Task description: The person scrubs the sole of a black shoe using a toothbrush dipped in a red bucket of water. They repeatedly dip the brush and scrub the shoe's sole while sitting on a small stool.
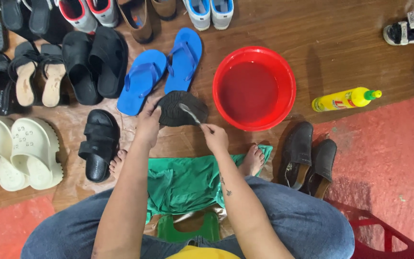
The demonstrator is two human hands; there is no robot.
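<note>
A seated person is scrubbing the sole of a black sandal over a wooden floor lined with footwear.

The left hand (148, 125) is gripping the upturned black sandal (182, 108) at its edge, while the right hand (215, 138) is closed around a small brush (189, 113) laid on the sole. Scrubbing appears under way; rinsing next would likely call for the red basin (254, 88) of water just beside it. A green cloth (183, 182) is lying below, a yellow bottle (345, 99) further right.

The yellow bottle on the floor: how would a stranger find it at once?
Start at the round red basin holding water on the wooden floor. Just to its right lies the yellow bottle on its side. Its green cap sets it apart from the shoes around.
</note>
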